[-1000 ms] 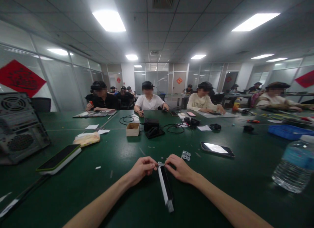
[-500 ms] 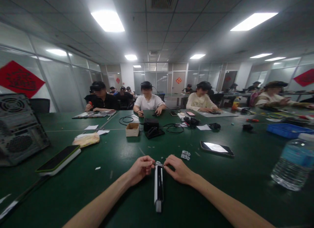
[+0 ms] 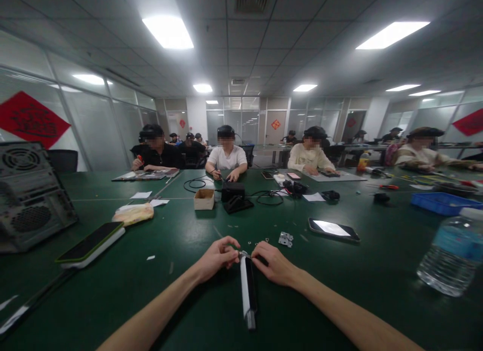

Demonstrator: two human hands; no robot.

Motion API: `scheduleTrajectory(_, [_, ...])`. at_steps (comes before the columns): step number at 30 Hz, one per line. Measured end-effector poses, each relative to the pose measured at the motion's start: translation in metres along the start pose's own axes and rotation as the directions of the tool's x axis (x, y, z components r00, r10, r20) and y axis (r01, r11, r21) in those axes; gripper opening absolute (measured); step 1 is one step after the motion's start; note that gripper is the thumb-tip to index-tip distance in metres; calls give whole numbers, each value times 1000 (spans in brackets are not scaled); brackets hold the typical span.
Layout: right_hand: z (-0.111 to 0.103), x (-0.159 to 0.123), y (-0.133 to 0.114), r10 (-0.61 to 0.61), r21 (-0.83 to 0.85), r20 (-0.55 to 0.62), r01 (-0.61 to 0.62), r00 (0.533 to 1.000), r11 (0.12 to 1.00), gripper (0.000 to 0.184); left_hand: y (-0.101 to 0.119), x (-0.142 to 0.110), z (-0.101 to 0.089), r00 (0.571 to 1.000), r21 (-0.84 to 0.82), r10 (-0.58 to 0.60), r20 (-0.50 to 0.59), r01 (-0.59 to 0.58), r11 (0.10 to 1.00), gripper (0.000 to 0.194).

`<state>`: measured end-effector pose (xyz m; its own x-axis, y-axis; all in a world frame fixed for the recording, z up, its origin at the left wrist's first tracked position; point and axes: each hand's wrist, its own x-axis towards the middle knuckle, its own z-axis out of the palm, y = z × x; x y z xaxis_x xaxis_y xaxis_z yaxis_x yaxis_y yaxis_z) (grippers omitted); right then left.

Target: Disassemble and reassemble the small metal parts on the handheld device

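A long, narrow white-and-black bar [image 3: 248, 291] with bright metal ends lies lengthwise in front of me on the green table. My left hand [image 3: 221, 258] is closed at the left of its far end, thumb and fingertips pinching the metal piece there. On the right of that same end, my right hand [image 3: 274, 261] is closed too, its fingertips against the bar. Whatever small part sits between the fingers is too fine to make out. Just beyond my right hand are small metal brackets [image 3: 286, 239] and several tiny loose bits.
A lit phone [image 3: 334, 229] and a water bottle [image 3: 451, 253] stand to the right, near a blue tray [image 3: 439, 202]. On the left are a green-edged phone [image 3: 92, 242] and a computer case [image 3: 32, 197]. A small box [image 3: 204, 200] and black device [image 3: 232, 192] lie ahead; people sit opposite.
The bar has turned slightly, its near end shifting right and showing more of the white side. My left fingers have lifted a little. Opposite, one person's hand has moved towards the black device.
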<state>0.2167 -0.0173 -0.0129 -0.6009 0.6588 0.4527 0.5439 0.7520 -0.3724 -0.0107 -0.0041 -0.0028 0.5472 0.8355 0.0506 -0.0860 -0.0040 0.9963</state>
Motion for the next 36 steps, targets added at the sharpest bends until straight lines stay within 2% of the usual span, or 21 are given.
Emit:
scheduleTrajectory(5, [-2, 1, -1, 31, -2, 13, -31, 999, 1000, 9, 2, 2, -6, 988, 278, 134, -73, -109, 954, 29])
scheduleTrajectory(11, [-1, 1, 3, 67, -5, 1, -67, 998, 998, 8, -1, 6, -12, 969, 503, 170, -177, -60, 862, 29])
scheduleTrajectory(18, [-2, 2, 2, 107, -2, 49, -107, 993, 994, 8, 3, 3, -7, 982, 571, 112, -154, -4, 821, 27])
scheduleTrajectory(23, [-2, 3, 4, 119, -23, 42, -118, 992, 993, 9, 9, 1, -3, 988, 659, 58, -142, 51, 750, 27])
scheduleTrajectory(29, [-5, 3, 7, 162, -25, 17, -161, 987, 987, 10, 10, 1, 2, 988, 754, 83, -129, 43, 655, 21])
scheduleTrajectory(36, [-3, 4, 10, 169, -43, 58, -167, 984, 985, 10, 1, 3, -1, 986, 820, 138, -96, 0, 572, 23])
